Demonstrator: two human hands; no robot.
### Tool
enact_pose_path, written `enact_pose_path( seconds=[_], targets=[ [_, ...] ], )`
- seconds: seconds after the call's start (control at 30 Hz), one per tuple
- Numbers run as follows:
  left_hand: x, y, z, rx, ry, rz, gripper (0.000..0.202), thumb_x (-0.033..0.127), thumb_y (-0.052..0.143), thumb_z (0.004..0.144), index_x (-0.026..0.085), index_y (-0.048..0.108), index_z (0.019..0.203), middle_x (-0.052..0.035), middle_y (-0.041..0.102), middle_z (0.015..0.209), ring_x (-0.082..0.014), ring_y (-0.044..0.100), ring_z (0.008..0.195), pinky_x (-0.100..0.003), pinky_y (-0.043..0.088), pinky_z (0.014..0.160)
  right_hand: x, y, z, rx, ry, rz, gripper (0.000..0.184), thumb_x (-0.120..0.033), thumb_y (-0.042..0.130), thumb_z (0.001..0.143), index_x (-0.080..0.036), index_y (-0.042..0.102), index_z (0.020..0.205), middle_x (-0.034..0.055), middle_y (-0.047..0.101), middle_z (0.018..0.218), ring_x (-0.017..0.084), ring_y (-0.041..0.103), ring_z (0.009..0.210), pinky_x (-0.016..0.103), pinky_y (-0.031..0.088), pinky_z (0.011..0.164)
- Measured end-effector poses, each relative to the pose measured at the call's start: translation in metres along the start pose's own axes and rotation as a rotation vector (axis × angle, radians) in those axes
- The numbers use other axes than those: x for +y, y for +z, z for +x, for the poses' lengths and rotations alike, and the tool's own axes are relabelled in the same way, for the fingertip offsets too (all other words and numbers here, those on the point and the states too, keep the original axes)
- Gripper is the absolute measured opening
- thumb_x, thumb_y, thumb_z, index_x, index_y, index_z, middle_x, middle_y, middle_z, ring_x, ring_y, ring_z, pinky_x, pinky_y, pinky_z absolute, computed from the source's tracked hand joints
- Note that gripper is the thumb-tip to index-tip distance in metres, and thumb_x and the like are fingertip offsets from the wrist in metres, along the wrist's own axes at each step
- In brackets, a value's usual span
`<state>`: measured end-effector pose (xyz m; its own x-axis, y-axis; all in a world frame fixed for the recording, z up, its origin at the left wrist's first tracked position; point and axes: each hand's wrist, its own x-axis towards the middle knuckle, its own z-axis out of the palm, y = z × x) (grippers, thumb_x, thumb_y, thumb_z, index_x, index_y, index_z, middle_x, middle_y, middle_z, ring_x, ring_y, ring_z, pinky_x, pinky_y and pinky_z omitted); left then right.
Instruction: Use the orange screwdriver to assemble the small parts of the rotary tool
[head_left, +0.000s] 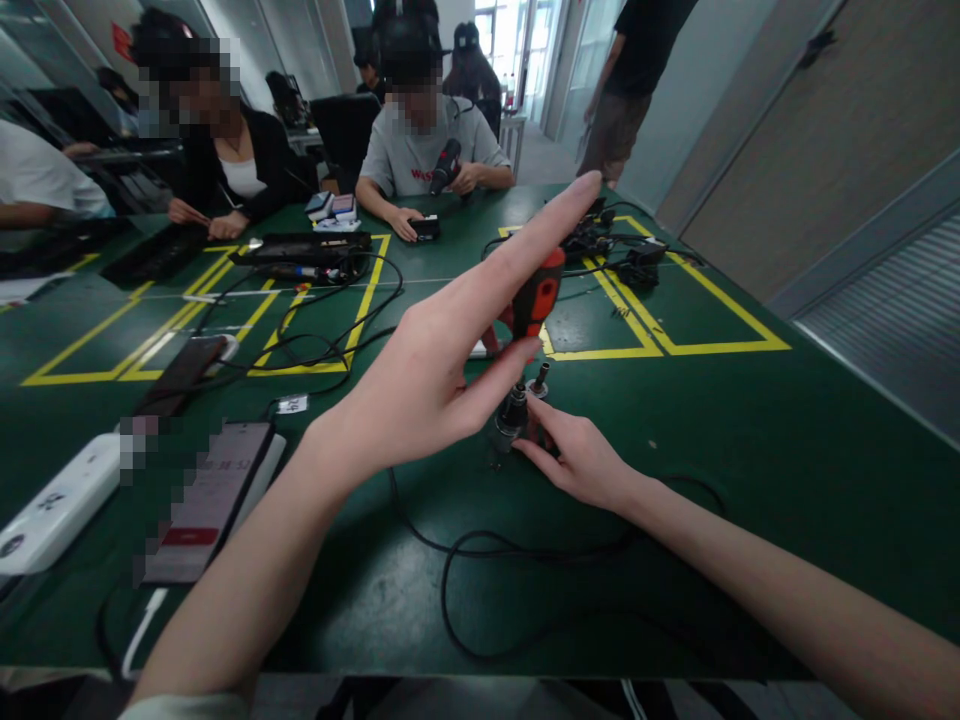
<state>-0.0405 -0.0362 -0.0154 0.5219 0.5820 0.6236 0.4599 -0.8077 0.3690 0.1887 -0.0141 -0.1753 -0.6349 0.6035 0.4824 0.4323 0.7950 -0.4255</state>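
My left hand (420, 375) reaches in from the left across the middle of the table, index finger stretched out and thumb bent inward. It grips a red and black power drill (541, 295), partly hidden behind the fingers. Below it, my right hand (581, 455) pinches a dark, ringed cylindrical piece (512, 410) that looks like a chuck. Whether this piece joins the drill I cannot tell. Just behind the right fingertips stands a small metal part (541, 378) with a thin stem on a round base.
A phone (214, 500) and a white power strip (64, 500) lie at the left. Black cables (480, 545) loop across the green table (750, 430), which bears yellow tape outlines. Opposite, a person (431, 140) holds another drill (445, 167). Electronics and cables (637, 262) lie at the far right.
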Motion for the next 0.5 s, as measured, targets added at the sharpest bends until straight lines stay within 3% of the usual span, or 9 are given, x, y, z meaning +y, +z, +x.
enact_pose_path(
  seconds=[0.07,0.17,0.23,0.37,0.5],
  targets=[
    [-0.0007,0.0039,-0.0008,0.029,-0.017,0.009,0.066,0.023,0.051,0.103,0.035,0.026,0.162,-0.0021,0.028,0.174,-0.0293,0.059,0.142,-0.043,0.064,0.102,0.0003,0.0000,-0.0002,0.006,0.009,-0.010,0.056,-0.026,0.054,0.104,-0.016,0.036,0.156,0.0050,0.072,0.086,0.023,0.071,0.069,0.034,0.058,0.066],
    [-0.0019,0.0082,-0.0007,0.070,0.015,0.060,0.058,0.024,0.057,0.101,0.030,0.038,0.156,-0.0053,0.046,0.164,-0.0284,0.058,0.142,-0.041,0.064,0.103,0.0007,-0.0005,-0.0004,-0.011,0.033,-0.005,0.056,-0.027,0.055,0.104,-0.017,0.038,0.156,0.0050,0.072,0.086,0.023,0.070,0.068,0.034,0.058,0.066],
    [-0.0021,0.0091,0.0001,0.086,0.021,0.067,0.057,0.024,0.058,0.100,0.029,0.042,0.154,-0.0049,0.051,0.160,-0.0280,0.059,0.141,-0.043,0.064,0.104,0.0010,-0.0008,-0.0004,-0.018,0.045,0.001,0.056,-0.028,0.056,0.103,-0.016,0.039,0.155,0.0049,0.072,0.085,0.023,0.070,0.067,0.034,0.058,0.066],
    [-0.0022,0.0084,0.0008,0.047,-0.013,-0.030,0.067,0.018,0.051,0.100,0.036,0.032,0.162,-0.0017,0.046,0.164,-0.0268,0.062,0.138,-0.046,0.062,0.109,0.0018,-0.0004,-0.0008,-0.010,0.038,0.006,0.056,-0.029,0.055,0.104,-0.017,0.038,0.156,0.0042,0.072,0.084,0.023,0.070,0.067,0.034,0.058,0.066],
    [-0.0042,0.0086,-0.0002,0.070,-0.007,-0.044,0.067,0.019,0.058,0.099,0.033,0.035,0.161,-0.0032,0.045,0.165,-0.0289,0.060,0.140,-0.044,0.062,0.108,0.0013,-0.0003,-0.0008,-0.014,0.033,0.007,0.056,-0.030,0.054,0.105,-0.017,0.037,0.156,0.0044,0.072,0.084,0.022,0.069,0.066,0.034,0.058,0.066]
  ],
)
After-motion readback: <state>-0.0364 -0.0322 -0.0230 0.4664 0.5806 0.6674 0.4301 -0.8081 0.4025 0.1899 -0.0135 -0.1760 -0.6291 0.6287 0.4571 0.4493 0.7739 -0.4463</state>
